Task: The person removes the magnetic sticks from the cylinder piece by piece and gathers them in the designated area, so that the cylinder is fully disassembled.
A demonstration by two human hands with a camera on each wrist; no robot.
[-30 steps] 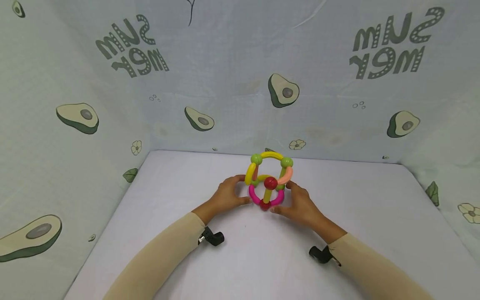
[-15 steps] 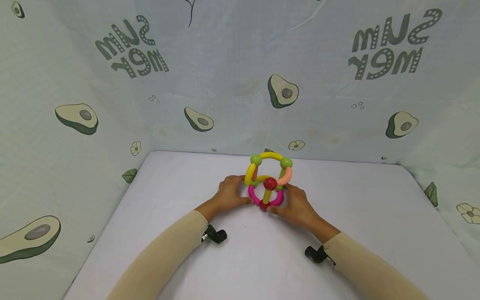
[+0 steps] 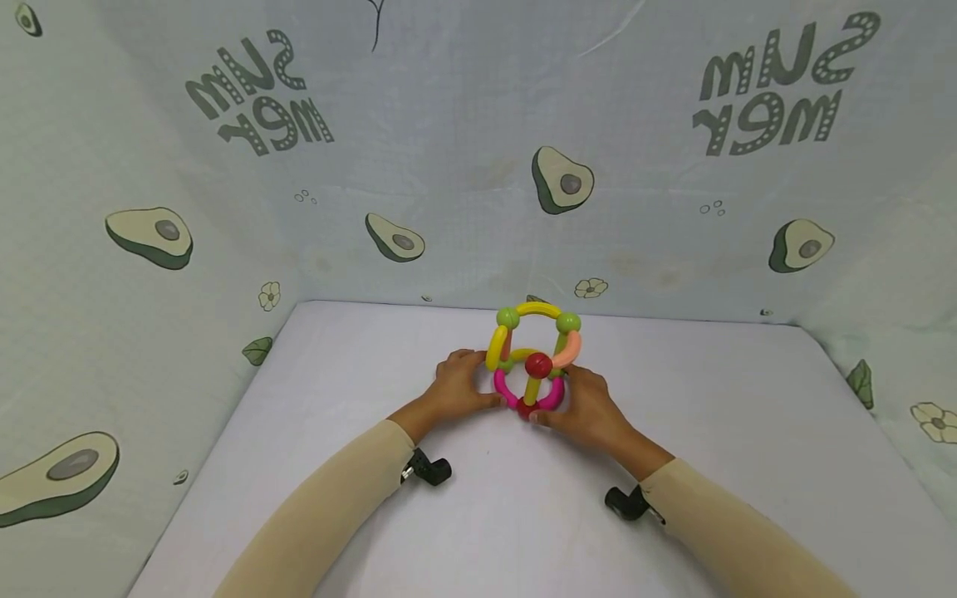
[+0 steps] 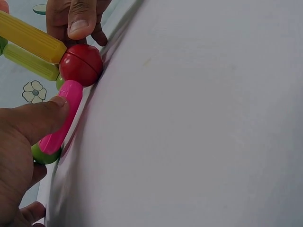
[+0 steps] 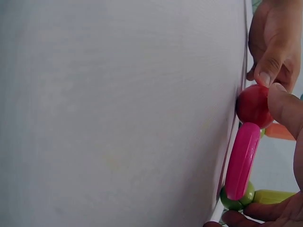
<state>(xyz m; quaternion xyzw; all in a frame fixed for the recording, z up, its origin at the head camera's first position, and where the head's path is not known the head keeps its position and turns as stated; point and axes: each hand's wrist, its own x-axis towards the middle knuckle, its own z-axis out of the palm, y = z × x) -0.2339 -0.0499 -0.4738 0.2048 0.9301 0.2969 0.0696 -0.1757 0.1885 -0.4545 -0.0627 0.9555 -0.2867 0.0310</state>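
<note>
A toy frame of colored rods and balls [image 3: 537,309] stands on the white table, built like a cube with curved pieces. Pink curved rods [image 3: 552,397] run along its base to a red ball [image 3: 527,409] at the front. A second red ball [image 3: 538,365] tops the short yellow upright above it. From the left, my left hand [image 3: 458,389] grips the base, its thumb on a pink rod [image 4: 64,118] in the left wrist view. My right hand [image 3: 586,407] grips the other side, thumb against the lower red ball [image 5: 254,106] and fingers by a green ball [image 5: 236,196].
The white tabletop [image 3: 516,515] spreads around the toy. Behind and at both sides hangs a pale cloth [image 3: 463,108] printed with avocados and lettering. A black camera [image 3: 434,469] sits at the left wrist, another camera [image 3: 626,503] at the right.
My right hand has shifted slightly left, closer in against the toy's base. The left hand has edged a little to the right. The toy has hardly moved.
</note>
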